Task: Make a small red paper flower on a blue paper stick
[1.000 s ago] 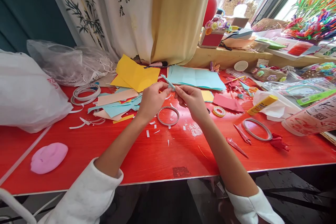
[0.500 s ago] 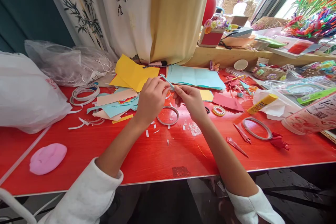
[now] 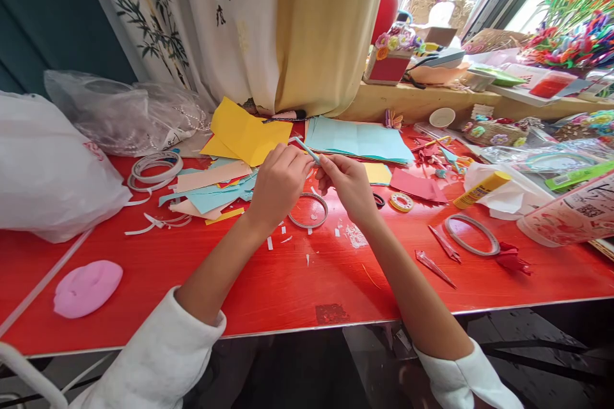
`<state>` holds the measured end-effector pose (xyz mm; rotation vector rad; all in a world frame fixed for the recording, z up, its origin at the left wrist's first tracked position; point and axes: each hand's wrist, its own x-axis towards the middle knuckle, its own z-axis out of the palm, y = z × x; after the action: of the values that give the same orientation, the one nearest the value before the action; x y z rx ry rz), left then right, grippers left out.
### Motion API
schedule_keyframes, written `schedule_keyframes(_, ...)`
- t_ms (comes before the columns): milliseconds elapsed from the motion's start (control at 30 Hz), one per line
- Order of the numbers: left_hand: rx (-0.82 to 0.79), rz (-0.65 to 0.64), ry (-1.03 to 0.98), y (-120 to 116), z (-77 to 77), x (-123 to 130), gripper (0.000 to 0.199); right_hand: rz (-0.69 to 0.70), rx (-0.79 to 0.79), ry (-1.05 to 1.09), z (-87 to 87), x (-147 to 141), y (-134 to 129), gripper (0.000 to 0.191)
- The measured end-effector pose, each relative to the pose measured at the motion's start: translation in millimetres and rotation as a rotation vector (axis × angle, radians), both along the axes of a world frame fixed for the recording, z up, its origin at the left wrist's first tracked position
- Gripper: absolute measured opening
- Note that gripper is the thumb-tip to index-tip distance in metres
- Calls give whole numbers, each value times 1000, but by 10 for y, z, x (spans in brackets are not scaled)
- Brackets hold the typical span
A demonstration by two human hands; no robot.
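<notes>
A thin light blue paper roll (image 3: 307,149) slants between my two hands above the red table. My left hand (image 3: 281,180) has its fingers closed round the roll's middle, its back toward me. At the roll's lower right end, my right hand (image 3: 346,184) pinches it between thumb and forefinger. Below the hands a ring of tape (image 3: 308,211) lies flat on the table (image 3: 288,287), with small white scraps about it. Behind the hands are yellow paper (image 3: 249,134) and a stack of light blue paper (image 3: 357,139).
Cut paper strips (image 3: 211,192) and tape rolls (image 3: 154,171) lie left, near a white plastic bag (image 3: 52,169) and pink putty (image 3: 88,289). On the right are a glue stick (image 3: 482,190), another tape ring (image 3: 471,234), red folded pieces (image 3: 435,268) and a patterned cup (image 3: 566,211).
The blue roll is tilted a little more steeply, and slightly more of it shows between my hands. Both hands have otherwise hardly moved.
</notes>
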<state>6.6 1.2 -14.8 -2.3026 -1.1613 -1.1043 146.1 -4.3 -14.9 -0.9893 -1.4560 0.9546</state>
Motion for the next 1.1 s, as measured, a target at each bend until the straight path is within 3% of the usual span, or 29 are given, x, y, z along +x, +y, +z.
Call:
schedule_keyframes(467,49,-58,-48,29,-10,10,23,-22,38,-34,-8,20,6,31)
schedule_keyframes(867,105,-40,78,22,-20,5,25,-43,53,-90,-6,18,-1,33)
schedule_keyframes(1100,-45,-54,-160,0,-7,44,17,-32,45,-59,-12,15,14,32)
